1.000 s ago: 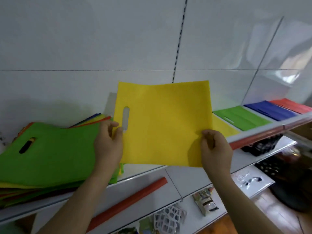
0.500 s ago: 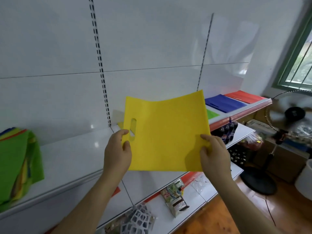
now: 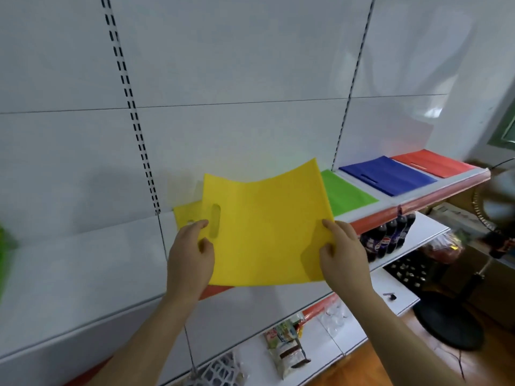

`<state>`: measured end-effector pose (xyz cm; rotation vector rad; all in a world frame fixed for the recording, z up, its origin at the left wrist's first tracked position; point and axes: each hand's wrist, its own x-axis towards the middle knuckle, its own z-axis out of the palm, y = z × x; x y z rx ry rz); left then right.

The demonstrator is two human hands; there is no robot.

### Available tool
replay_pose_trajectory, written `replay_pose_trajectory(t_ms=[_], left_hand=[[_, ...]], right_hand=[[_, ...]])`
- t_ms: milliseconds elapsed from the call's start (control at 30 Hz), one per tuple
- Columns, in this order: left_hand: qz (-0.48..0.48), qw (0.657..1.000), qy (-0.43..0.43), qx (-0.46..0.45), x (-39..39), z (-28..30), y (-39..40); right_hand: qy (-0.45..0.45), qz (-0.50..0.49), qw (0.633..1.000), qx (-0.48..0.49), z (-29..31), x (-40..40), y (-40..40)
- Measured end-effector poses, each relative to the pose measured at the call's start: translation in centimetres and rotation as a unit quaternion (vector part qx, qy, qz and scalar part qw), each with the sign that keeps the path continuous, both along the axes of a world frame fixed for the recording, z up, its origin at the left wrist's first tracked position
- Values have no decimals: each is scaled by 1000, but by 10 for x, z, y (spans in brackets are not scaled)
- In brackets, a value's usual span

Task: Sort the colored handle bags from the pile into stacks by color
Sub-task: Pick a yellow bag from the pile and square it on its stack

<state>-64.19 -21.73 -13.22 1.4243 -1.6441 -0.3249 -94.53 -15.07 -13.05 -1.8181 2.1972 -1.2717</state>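
Observation:
I hold a yellow handle bag (image 3: 267, 227) flat in the air above the white shelf (image 3: 83, 263). My left hand (image 3: 191, 260) pinches its left edge beside the handle slot. My right hand (image 3: 341, 256) pinches its lower right edge. Under it, on the shelf, a yellow stack (image 3: 186, 214) peeks out at the left. Further right along the shelf lie a green stack (image 3: 345, 195), a blue stack (image 3: 387, 175) and a red stack (image 3: 432, 162). A green sliver of the mixed pile (image 3: 4, 246) shows at the far left edge.
Lower shelves hold dark soda bottles (image 3: 390, 238), snack packets (image 3: 287, 349) and a white mesh item (image 3: 220, 371). A standing fan (image 3: 498, 207) with a black round base (image 3: 448, 321) stands on the wooden floor at the right.
My view and both hands have swung right along the shelf. The yellow bag now hangs lower, right over the yellow stack, and the mixed pile has slid almost out of view at the left.

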Motion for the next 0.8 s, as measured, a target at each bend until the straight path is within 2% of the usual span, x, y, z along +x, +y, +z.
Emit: replay_pose_trajectory(t_ms=[133, 267, 400, 600, 800], left_hand=[[61, 998, 26, -2, 0, -7, -31], [111, 994, 3, 23, 6, -18, -52], [153, 986, -47, 53, 8, -26, -60], [216, 956, -133, 148, 5, -36, -66], [242, 923, -227, 194, 2, -47, -68]], right_hand=[[11, 44, 999, 14, 5, -10, -60], [23, 78, 996, 23, -4, -13, -108], [44, 128, 990, 41, -15, -11, -146], [76, 208, 972, 76, -37, -9, -186], [157, 215, 954, 139, -53, -10, -202]])
